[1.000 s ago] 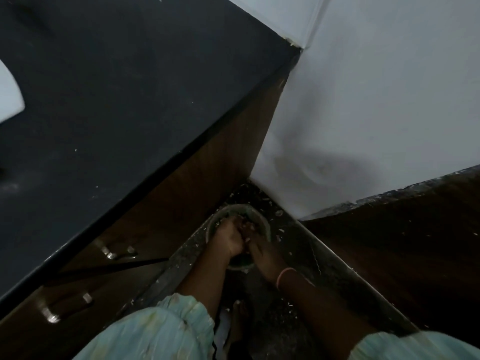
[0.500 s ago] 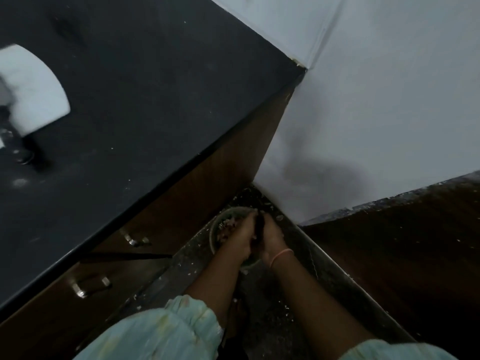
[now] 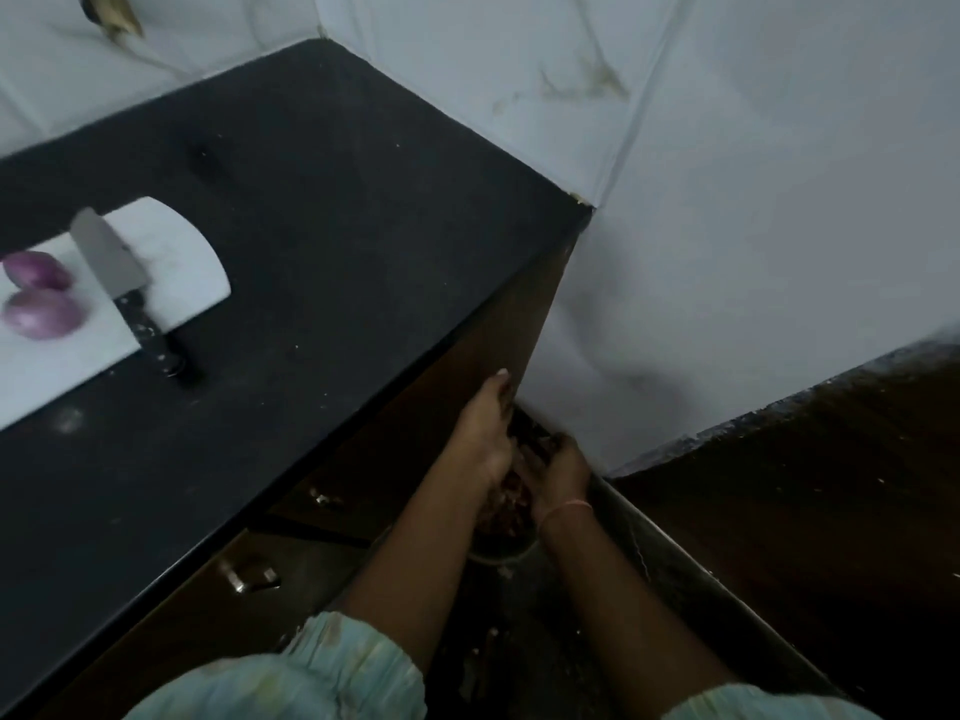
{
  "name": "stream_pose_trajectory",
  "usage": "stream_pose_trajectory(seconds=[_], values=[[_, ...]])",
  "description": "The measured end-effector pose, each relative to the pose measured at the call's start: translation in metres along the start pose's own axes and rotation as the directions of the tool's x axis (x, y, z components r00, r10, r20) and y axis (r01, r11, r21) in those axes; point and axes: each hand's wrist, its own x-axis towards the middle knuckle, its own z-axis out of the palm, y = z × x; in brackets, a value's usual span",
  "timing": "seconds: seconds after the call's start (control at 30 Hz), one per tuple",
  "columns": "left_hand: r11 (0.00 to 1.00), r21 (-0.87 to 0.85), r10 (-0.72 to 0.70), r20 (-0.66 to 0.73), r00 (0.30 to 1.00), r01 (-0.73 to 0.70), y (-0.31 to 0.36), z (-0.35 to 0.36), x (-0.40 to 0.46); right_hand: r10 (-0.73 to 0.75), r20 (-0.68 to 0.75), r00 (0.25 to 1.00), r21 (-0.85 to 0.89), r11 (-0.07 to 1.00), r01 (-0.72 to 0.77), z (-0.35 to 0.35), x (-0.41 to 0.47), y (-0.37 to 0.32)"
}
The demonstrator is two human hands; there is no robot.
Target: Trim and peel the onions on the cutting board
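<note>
Here we have the two onions (image 3: 39,296) lying side by side on the white cutting board (image 3: 171,262) at the left of the dark bench (image 3: 337,226), both looking already peeled, with smooth purple skins, though blur keeps us from being sure. We judge them firm, rounded and slick, light enough for one hand yet apt to roll, so we would take each across its widest part, pressing it flat against the board. The knife (image 3: 111,272) rests beside them, its broad steel blade on the board and its dark speckled handle jutting over the board's edge onto the bench; we would take it by that handle. The board looks stiff and smooth, with one curved end.

Down by the floor, our left hand (image 3: 485,433) and right hand (image 3: 563,475) are together over a small round bowl (image 3: 498,550) of reddish-brown scraps, probably papery onion peel, thin, dry and clingy. The left hand's fingers are curled, one finger stretched out; the right hand's fingers are bent inward among the scraps, but we cannot tell whether either hand is actually grasping anything, as it is dim there. A pink band circles the right wrist, and pale green sleeves (image 3: 291,672) cover our arms
</note>
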Motion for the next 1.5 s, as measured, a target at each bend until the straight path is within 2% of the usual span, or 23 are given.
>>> stream_pose_trajectory(seconds=[0.03, 0.13, 0.2, 0.3, 0.37, 0.47, 0.5, 0.53, 0.6, 0.67, 0.73, 0.77, 0.8, 0.87, 0.93, 1.03, 1.07, 1.13, 1.23, 1.3, 1.37, 1.5], values=[[0.999, -0.007, 0.049, 0.017, 0.999, -0.049, 0.012, 0.004, -0.004, -0.032, 0.009, 0.999, 0.048, 0.998, 0.031, 0.008, -0.004, -0.008], [0.972, -0.050, 0.229, 0.011, 0.973, -0.229, 0.055, 0.010, -0.020, -0.225, 0.032, 0.974, 0.051, 0.973, 0.223, 0.046, -0.024, -0.039], [0.934, -0.076, 0.350, -0.018, 0.937, -0.350, 0.088, 0.001, -0.038, -0.316, 0.144, 0.938, 0.048, 0.949, 0.312, 0.082, -0.042, -0.054], [0.856, 0.025, 0.516, -0.131, 0.847, -0.517, 0.141, -0.038, -0.064, -0.400, 0.323, 0.858, -0.041, 0.900, 0.435, 0.140, -0.062, -0.045], [0.778, 0.125, 0.625, -0.257, 0.737, -0.615, 0.177, -0.084, -0.084, -0.389, 0.441, 0.809, -0.167, 0.850, 0.500, 0.180, -0.080, -0.026], [0.644, 0.258, 0.734, -0.475, 0.486, -0.720, 0.228, -0.170, -0.113, -0.280, 0.638, 0.717, -0.353, 0.721, 0.596, 0.241, -0.105, 0.016], [0.613, 0.299, 0.739, -0.544, 0.397, -0.732, 0.243, -0.205, -0.124, -0.229, 0.705, 0.671, -0.403, 0.649, 0.645, 0.264, -0.113, 0.038], [0.607, 0.331, 0.731, -0.590, 0.343, -0.723, 0.249, -0.233, -0.131, -0.184, 0.765, 0.618, -0.435, 0.560, 0.705, 0.276, -0.118, 0.055], [0.639, 0.343, 0.677, -0.677, 0.290, -0.689, 0.258, -0.293, -0.135, -0.108, 0.864, 0.492, -0.431, 0.349, 0.832, 0.303, -0.127, 0.092], [0.698, 0.357, 0.649, -0.681, 0.339, -0.621, 0.260, -0.338, -0.130, -0.083, 0.922, 0.378, -0.371, 0.090, 0.924, 0.323, -0.127, 0.122], [0.711, 0.457, 0.688, -0.609, 0.395, -0.535, 0.257, -0.364, -0.120, -0.086, 0.949, 0.303, -0.315, -0.238, 0.919, 0.337, -0.125, 0.139], [0.687, 0.531, 0.724, -0.558, 0.406, -0.496, 0.253, -0.370, -0.114, -0.077, 0.954, 0.290, -0.298, -0.355, 0.886, 0.342, -0.124, 0.142], [0.660, 0.593, 0.751, -0.514, 0.415, -0.461, 0.251, -0.372, -0.109, -0.065, 0.952, 0.298, -0.297, -0.425, 0.855, 0.345, -0.123, 0.142], [0.613, 0.646, 0.787, -0.451, 0.420, -0.455, 0.253, -0.377, -0.100, -0.055, 0.944, 0.324, -0.310, -0.481, 0.820, 0.352, -0.117, 0.143], [0.550, 0.692, 0.830, -0.391, 0.397, -0.468, 0.263, -0.374, -0.091, -0.055, 0.945, 0.323, -0.301, -0.535, 0.789, 0.357, -0.111, 0.141], [0.459, 0.804, 0.879, -0.348, 0.325, -0.379, 0.290, -0.371, -0.079, -0.088, 0.966, 0.243, -0.248, -0.588, 0.770, 0.364, -0.111, 0.139], [0.463, 0.820, 0.871, -0.350, 0.345, -0.335, 0.301, -0.371, -0.076, -0.096, 0.973, 0.212, -0.227, -0.584, 0.779, 0.368, -0.114, 0.141], [0.505, 0.810, 0.825, -0.352, 0.442, -0.298, 0.319, -0.371, -0.070, -0.101, 0.978, 0.180, -0.206, -0.545, 0.813, 0.373, -0.123, 0.148], [0.526, 0.827, 0.733, -0.322, 0.599, -0.200, 0.335, -0.367, -0.058, -0.033, 0.973, 0.230, -0.210, -0.548, 0.810, 0.381, -0.130, 0.165], [0.510, 0.840, 0.714, -0.294, 0.635, -0.184, 0.339, -0.364, -0.053, -0.004, 0.957, 0.289, -0.245, -0.541, 0.804, 0.384, -0.130, 0.172], [0.536, 0.814, 0.722, -0.302, 0.622, -0.227, 0.340, -0.365, -0.051, -0.011, 0.957, 0.290, -0.254, -0.510, 0.821, 0.387, -0.127, 0.176], [0.547, 0.773, 0.781, -0.331, 0.530, -0.323, 0.340, -0.379, -0.055, -0.016, 0.976, 0.218, -0.201, -0.459, 0.865, 0.388, -0.127, 0.179]])
